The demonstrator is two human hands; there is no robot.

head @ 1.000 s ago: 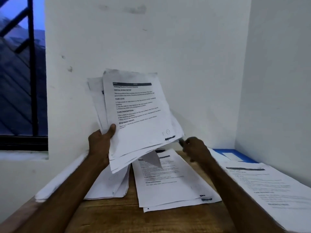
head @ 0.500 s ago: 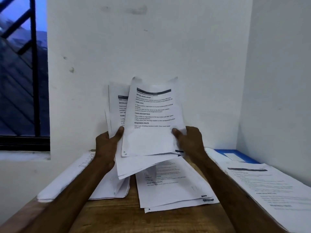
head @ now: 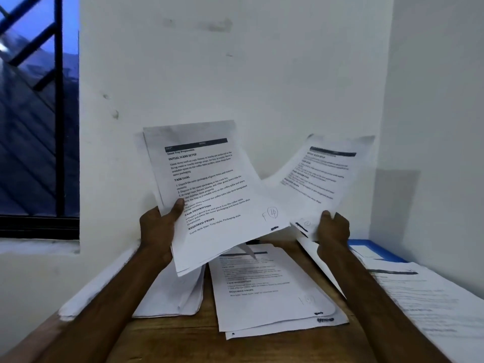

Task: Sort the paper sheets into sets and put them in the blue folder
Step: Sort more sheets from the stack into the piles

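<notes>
Gripping a sheaf of printed sheets (head: 209,195) by its lower left edge, the left hand (head: 157,229) holds it tilted above the wooden table (head: 170,336), thumb pressed on the front page and fingers curled behind. The top page shows the headings "INITIAL SCENE SETUP" and "TASK GOAL", with a handwritten circled mark near its lower right corner. Just beside it, the right hand (head: 332,229) pinches a separate printed sheet (head: 322,176) at its bottom edge; this sheet leans away to the right, apart from the sheaf. On the table lie a middle pile of sheets (head: 269,289), a thicker left pile (head: 175,294) partly under the left forearm, and a right pile (head: 432,305) along the side wall. The blue folder (head: 377,251) lies flat in the far right corner, behind the right hand, partly covered by the right pile. A barred window (head: 36,113) is at the left.
</notes>
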